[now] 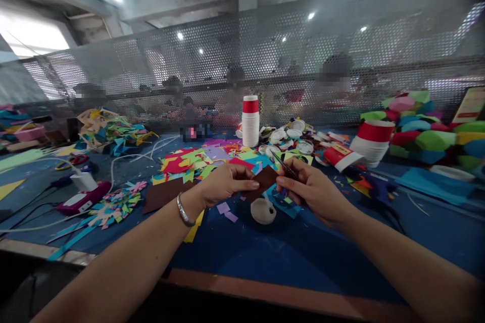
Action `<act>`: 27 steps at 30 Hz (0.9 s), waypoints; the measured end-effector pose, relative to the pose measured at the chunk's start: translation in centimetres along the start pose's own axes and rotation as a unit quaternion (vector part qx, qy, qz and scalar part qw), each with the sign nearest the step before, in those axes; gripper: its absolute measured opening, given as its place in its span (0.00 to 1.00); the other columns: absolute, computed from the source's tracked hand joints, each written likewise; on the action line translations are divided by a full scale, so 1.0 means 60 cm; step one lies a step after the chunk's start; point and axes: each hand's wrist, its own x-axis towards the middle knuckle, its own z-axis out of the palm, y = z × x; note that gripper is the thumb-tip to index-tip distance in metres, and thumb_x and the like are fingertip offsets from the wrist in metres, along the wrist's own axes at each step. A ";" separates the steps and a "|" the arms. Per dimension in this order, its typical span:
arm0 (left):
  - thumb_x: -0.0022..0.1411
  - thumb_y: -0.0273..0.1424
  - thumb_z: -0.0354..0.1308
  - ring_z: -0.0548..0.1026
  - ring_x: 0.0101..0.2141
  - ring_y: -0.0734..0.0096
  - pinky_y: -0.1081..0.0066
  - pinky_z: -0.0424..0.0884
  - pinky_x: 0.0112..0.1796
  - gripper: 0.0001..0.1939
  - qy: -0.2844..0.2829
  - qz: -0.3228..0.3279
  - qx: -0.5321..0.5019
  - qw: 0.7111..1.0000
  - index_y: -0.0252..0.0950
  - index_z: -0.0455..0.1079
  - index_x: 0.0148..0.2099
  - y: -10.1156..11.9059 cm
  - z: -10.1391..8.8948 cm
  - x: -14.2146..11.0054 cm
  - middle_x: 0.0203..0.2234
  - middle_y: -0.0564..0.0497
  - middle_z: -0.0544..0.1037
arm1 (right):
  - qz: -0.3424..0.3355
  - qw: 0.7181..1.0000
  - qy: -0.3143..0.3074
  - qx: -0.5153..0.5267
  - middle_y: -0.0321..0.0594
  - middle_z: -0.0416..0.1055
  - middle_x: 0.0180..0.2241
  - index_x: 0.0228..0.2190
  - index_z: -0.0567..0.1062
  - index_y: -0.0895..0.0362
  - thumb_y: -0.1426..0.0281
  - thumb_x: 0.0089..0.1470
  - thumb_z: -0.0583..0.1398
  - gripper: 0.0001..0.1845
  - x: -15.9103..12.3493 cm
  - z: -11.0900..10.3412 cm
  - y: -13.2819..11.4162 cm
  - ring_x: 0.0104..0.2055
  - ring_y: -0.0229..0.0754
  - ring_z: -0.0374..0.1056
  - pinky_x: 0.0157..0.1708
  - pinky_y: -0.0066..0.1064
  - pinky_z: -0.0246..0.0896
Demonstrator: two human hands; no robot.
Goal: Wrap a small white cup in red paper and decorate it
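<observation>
Between the fingers of my left hand (227, 181) is a small piece of dark brown paper (264, 181), held tilted above the table. My right hand (308, 186) is closed around a pair of scissors (285, 165), whose blades point up and to the left, while its fingertips come close to the brown paper's right edge. Below both hands a white round lid (262, 212) with a dark hole lies on the blue table. Left of my left wrist rests a larger brown sheet (166, 194), partly covered by my forearm.
Colourful paper scraps (200, 159) spread behind my hands. A stack of paper cups (250, 126) stands at the back, with white lids (293, 133) heaped beside it. More stacked cups (373, 141) lean at right. A purple power strip (85, 199) with cables sits at left.
</observation>
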 end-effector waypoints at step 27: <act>0.54 0.34 0.66 0.68 0.26 0.78 0.75 0.62 0.26 0.13 0.055 0.060 -0.046 0.996 0.34 0.67 0.37 -0.008 0.009 0.002 0.26 0.54 0.72 | 0.033 0.997 -0.003 -0.064 0.28 0.52 0.22 0.35 0.71 0.55 0.49 0.57 0.59 0.20 0.001 0.003 0.005 0.21 0.31 0.43 0.17 0.24 0.35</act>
